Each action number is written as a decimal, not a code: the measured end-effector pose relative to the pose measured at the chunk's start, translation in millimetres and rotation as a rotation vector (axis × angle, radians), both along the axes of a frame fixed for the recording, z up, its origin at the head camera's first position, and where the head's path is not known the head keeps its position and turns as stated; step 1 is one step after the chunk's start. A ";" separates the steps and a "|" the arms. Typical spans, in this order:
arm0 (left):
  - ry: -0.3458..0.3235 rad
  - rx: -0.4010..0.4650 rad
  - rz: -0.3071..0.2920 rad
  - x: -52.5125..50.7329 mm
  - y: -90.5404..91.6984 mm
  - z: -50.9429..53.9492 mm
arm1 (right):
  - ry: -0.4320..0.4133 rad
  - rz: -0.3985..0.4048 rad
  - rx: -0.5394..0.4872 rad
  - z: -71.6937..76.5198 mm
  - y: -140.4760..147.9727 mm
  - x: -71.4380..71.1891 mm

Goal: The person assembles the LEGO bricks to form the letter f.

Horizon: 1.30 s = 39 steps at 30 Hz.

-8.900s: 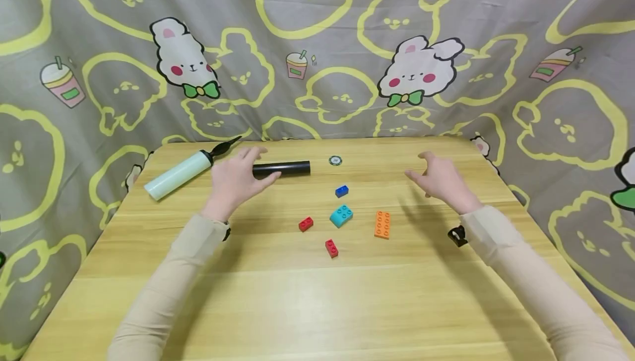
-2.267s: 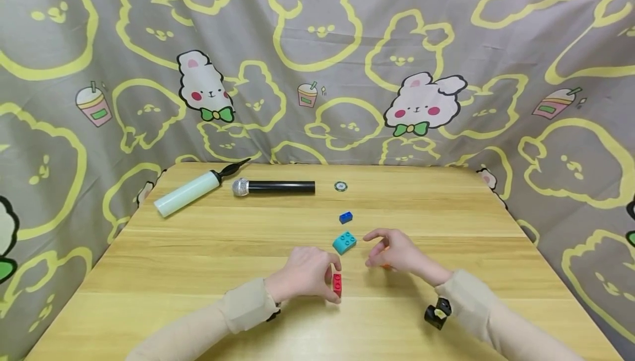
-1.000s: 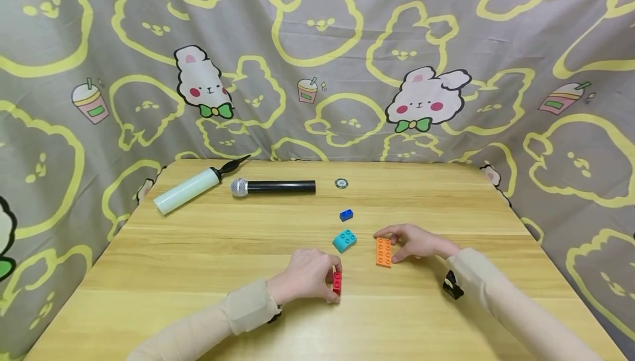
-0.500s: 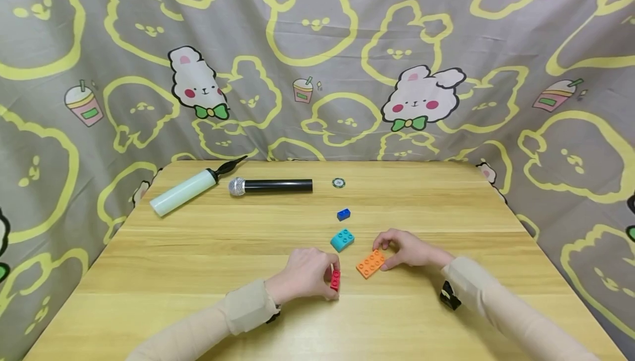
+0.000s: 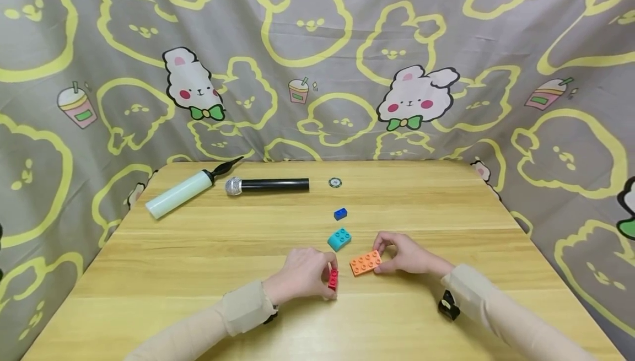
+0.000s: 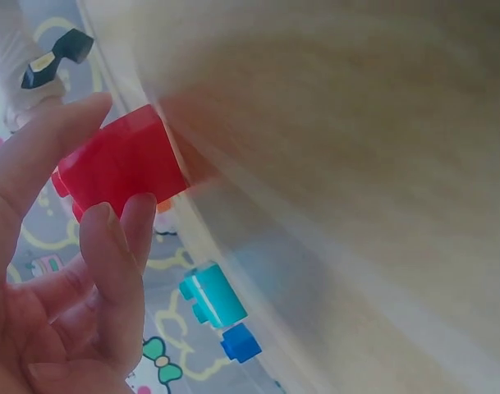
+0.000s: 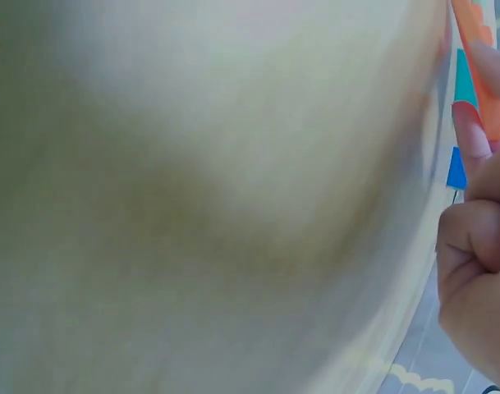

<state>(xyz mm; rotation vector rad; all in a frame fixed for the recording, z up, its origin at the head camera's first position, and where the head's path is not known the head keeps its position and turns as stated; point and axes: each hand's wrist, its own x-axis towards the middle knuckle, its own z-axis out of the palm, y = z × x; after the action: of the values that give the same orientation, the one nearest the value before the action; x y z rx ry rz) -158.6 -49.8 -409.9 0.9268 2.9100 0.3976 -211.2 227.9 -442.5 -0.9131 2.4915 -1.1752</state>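
My left hand (image 5: 303, 276) pinches a red toy brick (image 5: 333, 279) between thumb and fingers near the middle of the table. In the left wrist view that red brick (image 6: 126, 160) has its studs turned left; whether it is one piece or two joined I cannot tell. To its right, my right hand (image 5: 408, 254) holds one end of a flat orange brick (image 5: 365, 263), studs up, a short gap from the red one. The right wrist view shows the orange brick (image 7: 483, 78) edge-on at the fingertips. Just beyond lie a teal curved-end brick (image 5: 339, 239) and a small blue brick (image 5: 340, 214).
Along the back of the wooden table (image 5: 223, 328) lie a pale green hand pump (image 5: 179, 193) with a black nozzle, a black microphone (image 5: 273, 185) with a silver head, and a round chip (image 5: 335, 182). A patterned curtain (image 5: 337, 85) hangs behind.
My right hand has taken hold of the orange brick, turned it from lengthwise to crosswise and brought it left, nearer the red brick. The left hand keeps its hold, the red brick slightly turned.
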 end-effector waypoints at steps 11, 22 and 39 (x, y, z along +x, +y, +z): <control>0.007 0.040 0.036 -1.1 -9.9 12.4 | -0.015 -0.129 -0.096 21.3 -23.1 27.8; -0.012 0.055 0.020 -2.4 -8.9 4.6 | -0.072 -0.155 -0.186 18.5 -51.4 53.7; 0.004 0.055 0.018 -2.7 -6.5 -1.6 | -0.115 -0.222 -0.209 7.8 -67.1 66.2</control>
<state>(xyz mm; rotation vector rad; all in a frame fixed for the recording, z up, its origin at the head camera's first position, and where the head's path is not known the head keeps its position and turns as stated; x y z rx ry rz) -161.3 -56.3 -411.5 0.9101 2.9271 0.4800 -145.1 160.7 -434.8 -0.6056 2.4590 -1.5359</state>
